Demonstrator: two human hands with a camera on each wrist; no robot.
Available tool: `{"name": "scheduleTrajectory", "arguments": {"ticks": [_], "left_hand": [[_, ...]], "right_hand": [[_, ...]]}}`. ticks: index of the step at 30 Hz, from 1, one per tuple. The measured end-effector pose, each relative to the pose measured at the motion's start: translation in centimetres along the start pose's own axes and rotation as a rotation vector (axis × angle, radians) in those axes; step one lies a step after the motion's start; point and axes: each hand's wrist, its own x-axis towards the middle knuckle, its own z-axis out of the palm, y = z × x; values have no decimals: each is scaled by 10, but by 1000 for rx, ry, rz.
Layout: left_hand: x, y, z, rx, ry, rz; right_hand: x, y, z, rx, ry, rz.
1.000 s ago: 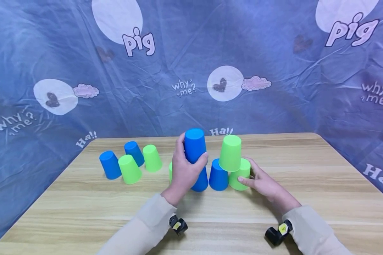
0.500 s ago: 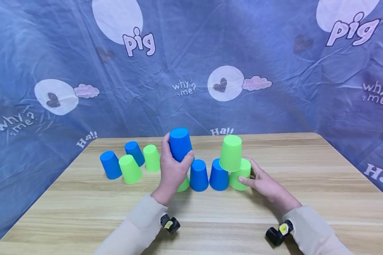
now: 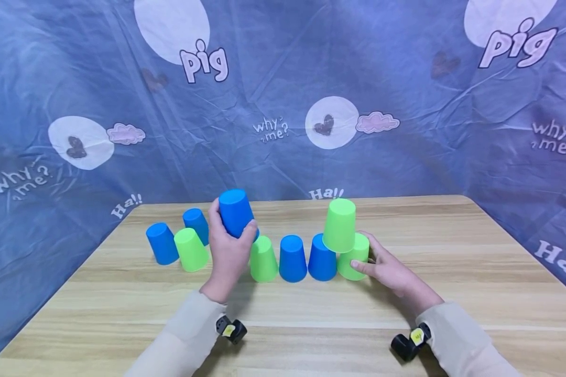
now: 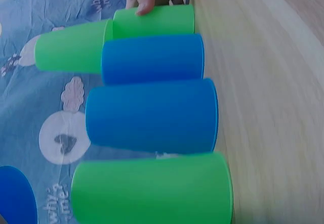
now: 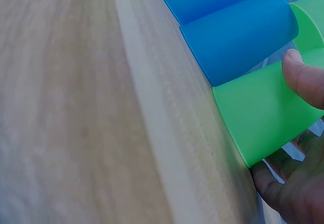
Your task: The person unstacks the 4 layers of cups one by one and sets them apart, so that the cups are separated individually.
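Observation:
My left hand (image 3: 230, 251) holds an upside-down blue cup (image 3: 235, 213) in the air, thumb on its right side. Below and right of it, a row of upside-down cups stands on the table: a green cup (image 3: 263, 260), a blue cup (image 3: 293, 258), a second blue cup (image 3: 322, 259) and, at the right end, another green cup (image 3: 351, 266). My right hand (image 3: 390, 268) grips this end cup, its thumb (image 5: 304, 80) on the near side. An upper green cup (image 3: 339, 226) rests across the two right-hand cups. In the left wrist view the raised blue cup (image 4: 16, 196) shows only at the edge.
On the left of the wooden table (image 3: 311, 324) stand more upside-down cups: a blue cup (image 3: 162, 244), a green cup (image 3: 191, 250) and a blue cup (image 3: 195, 224) behind. A printed blue cloth (image 3: 264, 78) hangs beyond the table's back edge.
My left hand has carried the blue cup leftward from above the row's left blue cup, past the green one, and now covers the green cup standing behind. My right hand has stayed in place.

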Motion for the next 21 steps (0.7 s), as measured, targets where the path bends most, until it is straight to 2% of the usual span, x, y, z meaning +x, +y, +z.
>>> {"name": "scheduleTrajectory", "arguments": {"ticks": [3, 7, 16, 21], "left_hand": [[3, -2, -7, 0, 39, -17], [7, -4, -16, 9, 123, -22], [18, -3, -36, 85, 349, 42], [24, -2, -51, 118, 434, 28]], "right_hand": [[0, 0, 0, 3, 2, -2], [0, -1, 0, 4, 1, -1], [-1, -2, 1, 1, -2, -3], [0, -1, 1, -1, -5, -1]]}}
